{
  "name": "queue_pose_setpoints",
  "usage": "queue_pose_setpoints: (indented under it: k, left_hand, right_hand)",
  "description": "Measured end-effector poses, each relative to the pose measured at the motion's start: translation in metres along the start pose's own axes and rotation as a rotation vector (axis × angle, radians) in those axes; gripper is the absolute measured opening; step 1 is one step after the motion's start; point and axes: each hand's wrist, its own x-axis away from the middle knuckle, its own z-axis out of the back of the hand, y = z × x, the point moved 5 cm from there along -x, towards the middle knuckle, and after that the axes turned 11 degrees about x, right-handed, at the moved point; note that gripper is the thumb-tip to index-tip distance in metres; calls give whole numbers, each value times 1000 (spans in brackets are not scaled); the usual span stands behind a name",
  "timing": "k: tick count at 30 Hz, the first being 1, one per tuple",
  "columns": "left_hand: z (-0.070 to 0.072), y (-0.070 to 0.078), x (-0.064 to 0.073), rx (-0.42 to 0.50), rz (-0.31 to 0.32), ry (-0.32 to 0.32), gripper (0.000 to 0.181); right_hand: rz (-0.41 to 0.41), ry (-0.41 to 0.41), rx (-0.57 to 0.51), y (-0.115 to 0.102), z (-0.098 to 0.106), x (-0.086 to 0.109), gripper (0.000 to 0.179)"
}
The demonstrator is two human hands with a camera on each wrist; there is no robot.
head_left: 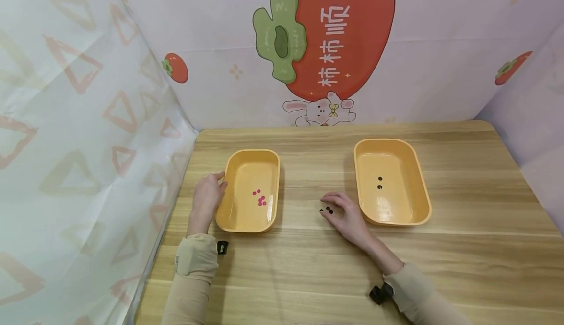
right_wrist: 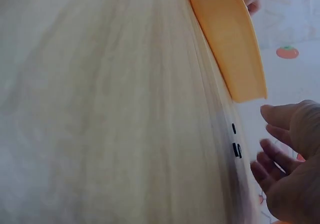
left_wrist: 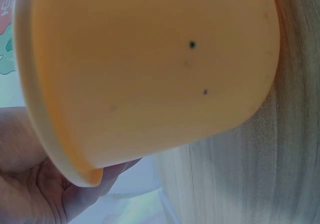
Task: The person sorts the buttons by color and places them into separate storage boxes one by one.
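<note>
Now, right hand (head_left: pixel 352 221) near black pieces (head_left: pixel 331 212), fingers apart; left hand (head_left: pixel 206 198) touching tray (head_left: pixel 240 188) rim, grip unclear.

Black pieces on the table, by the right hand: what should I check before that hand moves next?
1. Black pieces on the table near the right hand: ok, three beside its fingertips.
2. Right hand free: ok, it holds nothing.
3. Right tray upright: ok, two black pieces inside.
4. Pink pieces inside the left tray: ok.
5. Left hand gripping the left tray firmly: cannot tell.
</note>
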Motion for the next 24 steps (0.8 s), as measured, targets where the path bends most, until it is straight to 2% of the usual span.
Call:
queue_pose_setpoints:
  k: [6,9,16,24]
  left_hand:
    - [-1,0,-1,1,3,-1,42]
    - [-1,0,-1,2,1,-1,42]
    - [2,2,1,1,-7,2,42]
    - [0,2,1,-3,14,-6,43]
  right_hand:
    - [-62,-93,7,11,-7,-1,33]
    - [-63,-118,23,15,-11,-2,29]
    - [-48,-66,61,17,-15,-3,13]
    - [-16,-27,94,15,-17,-2,17]
